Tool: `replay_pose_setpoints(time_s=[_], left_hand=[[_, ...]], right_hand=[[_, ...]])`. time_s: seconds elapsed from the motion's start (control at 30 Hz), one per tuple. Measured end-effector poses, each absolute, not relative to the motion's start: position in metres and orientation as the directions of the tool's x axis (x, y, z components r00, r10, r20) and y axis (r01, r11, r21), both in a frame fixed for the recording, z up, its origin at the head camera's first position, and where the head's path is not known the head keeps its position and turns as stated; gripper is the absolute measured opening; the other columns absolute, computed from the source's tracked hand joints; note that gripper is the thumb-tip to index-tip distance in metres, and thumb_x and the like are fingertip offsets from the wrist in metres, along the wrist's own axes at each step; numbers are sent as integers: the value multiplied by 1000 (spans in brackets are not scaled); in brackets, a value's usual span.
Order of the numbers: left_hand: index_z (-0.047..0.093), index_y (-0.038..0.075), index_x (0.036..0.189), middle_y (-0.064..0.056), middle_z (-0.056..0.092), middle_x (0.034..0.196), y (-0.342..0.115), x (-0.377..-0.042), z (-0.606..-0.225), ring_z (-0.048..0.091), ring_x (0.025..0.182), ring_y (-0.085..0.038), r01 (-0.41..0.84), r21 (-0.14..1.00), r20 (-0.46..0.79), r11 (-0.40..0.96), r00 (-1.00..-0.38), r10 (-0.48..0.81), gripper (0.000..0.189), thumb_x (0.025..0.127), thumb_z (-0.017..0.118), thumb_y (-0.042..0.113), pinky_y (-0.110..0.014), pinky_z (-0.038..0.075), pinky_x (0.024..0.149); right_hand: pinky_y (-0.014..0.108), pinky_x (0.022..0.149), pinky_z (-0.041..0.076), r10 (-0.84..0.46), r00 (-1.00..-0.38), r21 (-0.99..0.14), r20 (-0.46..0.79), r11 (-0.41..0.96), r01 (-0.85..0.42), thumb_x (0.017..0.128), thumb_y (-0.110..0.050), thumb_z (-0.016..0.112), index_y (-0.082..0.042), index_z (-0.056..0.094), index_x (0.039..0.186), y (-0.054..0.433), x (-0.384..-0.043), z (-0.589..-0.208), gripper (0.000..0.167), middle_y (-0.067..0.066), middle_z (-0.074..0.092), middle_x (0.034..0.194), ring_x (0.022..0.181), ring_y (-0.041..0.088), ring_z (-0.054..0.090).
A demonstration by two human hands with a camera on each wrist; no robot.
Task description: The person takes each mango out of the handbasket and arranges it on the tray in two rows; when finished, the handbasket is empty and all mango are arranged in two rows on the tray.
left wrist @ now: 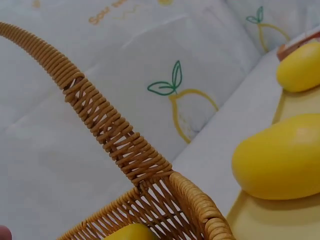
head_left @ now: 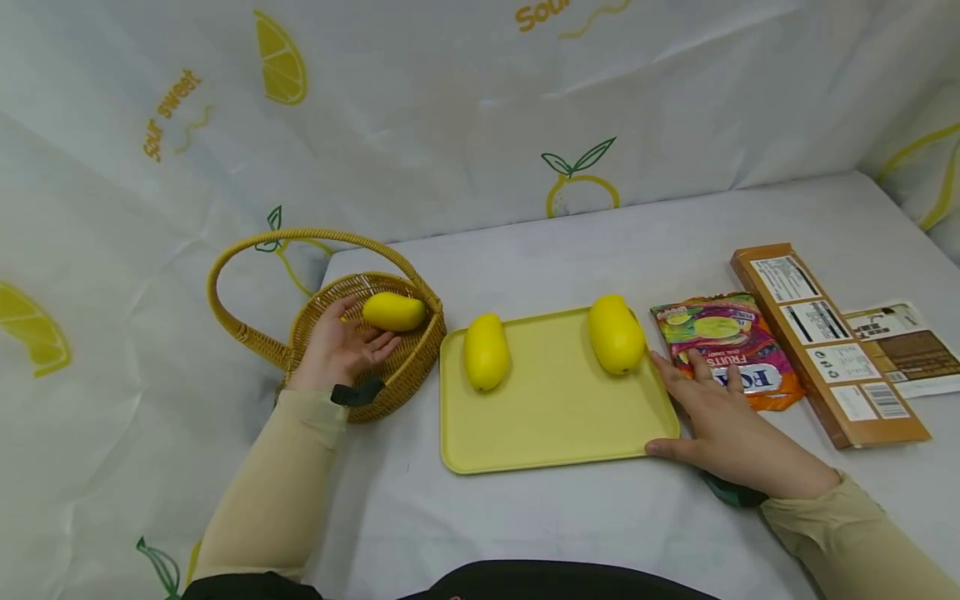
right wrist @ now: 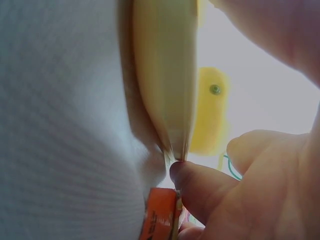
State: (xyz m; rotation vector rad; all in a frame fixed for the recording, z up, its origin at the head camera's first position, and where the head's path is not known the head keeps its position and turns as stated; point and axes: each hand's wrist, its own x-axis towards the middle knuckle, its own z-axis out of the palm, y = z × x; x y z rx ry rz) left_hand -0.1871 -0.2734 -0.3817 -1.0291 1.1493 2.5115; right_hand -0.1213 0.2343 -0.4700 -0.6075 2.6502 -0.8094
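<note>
My left hand is inside the wicker basket, palm turned up, its fingers loosely bent beside a yellow mango. A sliver of yellow shows behind that hand. In the left wrist view only a fingertip and the mango's top appear at the lower edge. My right hand lies at the right side of the yellow tray, fingers spread, with thumb and index tips at its rim. Two more yellow mangoes rest on the tray, one mango at left and another mango at upper right.
A colourful candy bag lies partly under the right hand's fingers. Beside it is a long brown box, overlapping a brown and white packet at far right. The basket's tall handle arches over its left side.
</note>
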Motion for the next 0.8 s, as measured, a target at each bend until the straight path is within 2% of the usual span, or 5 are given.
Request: replay_pose_setpoints(time_s=[0.33, 0.43, 0.57, 0.7, 0.8], left_hand=[[4, 20, 179, -1, 11, 186, -278, -196, -385, 17, 171, -25, -466, 638, -660, -613, -741, -125, 77, 118, 43, 44, -45, 23, 137], [12, 18, 178, -3, 19, 183, -277, -200, -387, 21, 169, -25, -466, 646, -663, -605, -735, -141, 72, 118, 44, 41, -44, 22, 138], [18, 20, 177, -4, 27, 181, -276, -204, -390, 25, 169, -26, -477, 646, -663, -596, -737, -128, 67, 119, 45, 37, -45, 21, 138], [10, 23, 179, -4, 23, 184, -275, -207, -393, 22, 170, -27, -506, 652, -654, -565, -753, -80, 70, 118, 43, 35, -49, 18, 138], [11, 27, 177, -5, 24, 183, -274, -209, -394, 24, 170, -29, -515, 661, -652, -546, -754, -80, 69, 117, 45, 27, -52, 19, 138]], right_hand=[[82, 119, -22, -477, -862, -587, -173, 753, -299, 87, -57, 89, -5, 17, 177, 233, -123, -469, 126, 40, 30, 171, 160, 70, 3], [81, 119, -22, -476, -862, -584, -174, 755, -299, 87, -57, 89, -4, 17, 176, 233, -123, -469, 127, 40, 30, 171, 160, 70, 3], [82, 119, -22, -475, -863, -584, -173, 755, -298, 87, -57, 90, -4, 17, 176, 233, -123, -469, 127, 40, 30, 171, 161, 68, 1], [81, 119, -23, -473, -862, -584, -184, 757, -291, 87, -57, 90, -5, 16, 177, 234, -123, -470, 128, 41, 30, 171, 160, 70, 2], [83, 119, -21, -473, -863, -582, -180, 758, -294, 86, -57, 90, -5, 16, 177, 233, -124, -470, 128, 41, 31, 171, 161, 69, 2]])
